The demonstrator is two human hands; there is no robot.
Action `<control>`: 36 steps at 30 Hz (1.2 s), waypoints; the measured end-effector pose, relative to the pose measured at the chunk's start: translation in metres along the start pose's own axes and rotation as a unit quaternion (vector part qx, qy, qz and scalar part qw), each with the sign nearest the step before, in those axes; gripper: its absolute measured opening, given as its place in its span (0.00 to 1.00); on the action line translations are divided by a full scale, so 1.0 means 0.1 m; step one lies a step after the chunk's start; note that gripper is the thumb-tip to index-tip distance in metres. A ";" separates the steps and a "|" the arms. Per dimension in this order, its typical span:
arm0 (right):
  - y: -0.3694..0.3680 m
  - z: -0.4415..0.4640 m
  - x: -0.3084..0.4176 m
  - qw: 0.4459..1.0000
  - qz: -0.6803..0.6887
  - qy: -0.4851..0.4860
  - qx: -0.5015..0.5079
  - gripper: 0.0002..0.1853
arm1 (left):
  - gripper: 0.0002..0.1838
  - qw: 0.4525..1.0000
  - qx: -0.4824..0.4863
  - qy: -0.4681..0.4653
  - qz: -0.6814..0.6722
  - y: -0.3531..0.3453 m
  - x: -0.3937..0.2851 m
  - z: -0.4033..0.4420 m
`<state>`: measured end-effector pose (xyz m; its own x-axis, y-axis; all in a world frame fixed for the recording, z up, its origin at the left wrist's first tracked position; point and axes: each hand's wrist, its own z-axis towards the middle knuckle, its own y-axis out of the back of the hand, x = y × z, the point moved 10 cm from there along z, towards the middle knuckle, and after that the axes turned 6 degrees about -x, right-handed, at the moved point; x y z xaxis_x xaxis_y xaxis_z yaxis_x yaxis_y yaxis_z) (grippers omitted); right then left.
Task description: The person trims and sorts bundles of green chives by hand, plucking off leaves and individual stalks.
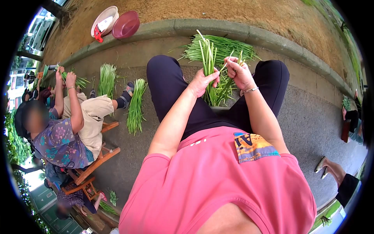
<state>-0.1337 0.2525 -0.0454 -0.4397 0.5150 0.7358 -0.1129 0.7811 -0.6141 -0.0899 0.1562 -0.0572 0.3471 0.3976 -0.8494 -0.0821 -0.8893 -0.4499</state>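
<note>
My left hand [203, 82] is closed around a bunch of long green stalks [209, 52] that look like garlic scapes, their pale ends pointing up and away from me. In my right hand [239, 73], thumb and fingers pinch a few thin stalks [240, 58] just beside that bunch. Both hands are above my lap, between my knees. Beyond them a large pile of green stalks [226, 46] lies on the pavement by the kerb. More loose greens [224, 89] are below my hands, partly hidden by them.
Two bundles of stalks [136, 107] [106, 80] lie on the ground to my left. A person [66, 136] sits there on a wooden chair [99, 163], handling greens. A kerb [218, 25] runs across the front, with a pale basin [105, 18] and a maroon basin [126, 25] near it.
</note>
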 end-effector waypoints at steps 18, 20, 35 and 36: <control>0.25 0.04 0.09 0.995 0.063 0.046 -0.061 0.06 | 0.09 0.997 -0.079 0.012 0.016 0.13 0.09 -0.01; 0.34 0.04 0.16 0.992 0.069 0.066 -0.083 0.06 | 0.09 0.987 -0.134 -0.049 0.079 0.26 -0.03 0.00; 1.31 -0.08 0.45 0.915 0.060 0.191 -0.352 0.06 | 0.04 0.905 -0.355 -0.215 0.092 0.80 -0.47 -0.24; 1.36 -0.09 0.46 0.910 0.055 0.197 -0.361 0.06 | 0.04 0.900 -0.364 -0.227 0.072 0.81 -0.48 -0.27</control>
<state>-0.1612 0.3851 -0.0925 -0.0429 0.5792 0.8141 0.5905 0.6720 -0.4470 -0.0884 0.0586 -0.0456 -0.0491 0.1704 -0.9841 0.5958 -0.7858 -0.1658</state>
